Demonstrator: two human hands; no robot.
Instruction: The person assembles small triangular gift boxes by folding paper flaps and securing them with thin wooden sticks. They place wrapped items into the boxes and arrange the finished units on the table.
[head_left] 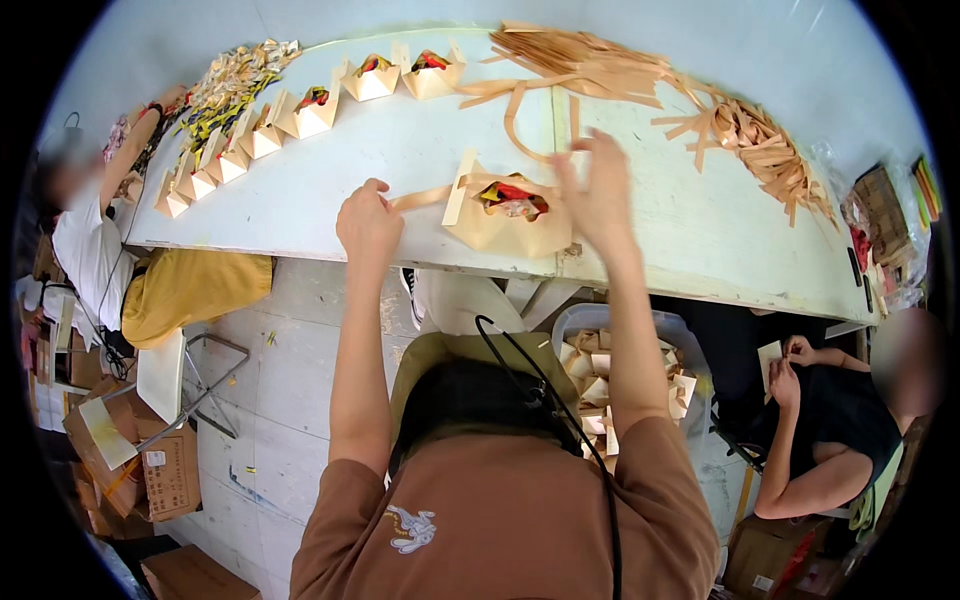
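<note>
the step in hand looks like tying a ribbon around a filled paper box. the box (512,222) sits near the front edge of the white table (330,180), between the two hands, its flaps up and red and yellow contents showing inside. the left hand (368,222) is closed on the end of a tan ribbon (425,197) that runs flat from it to the box. the right hand (598,190) hangs just above the box's right side, fingers spread and half curled; whether it pinches the other ribbon end i cannot tell, though a loop of ribbon (520,125) curves on the table just behind it.

a row of finished boxes (262,130) arcs along the far left of the table, and loose ribbons (640,75) lie heaped at the far right.

my judgement: the wrap is begun but not closed. the next move calls for drawing both ends snug over the flaps without crushing them, so the left hand must keep tension while the right crosses its end over.
</note>
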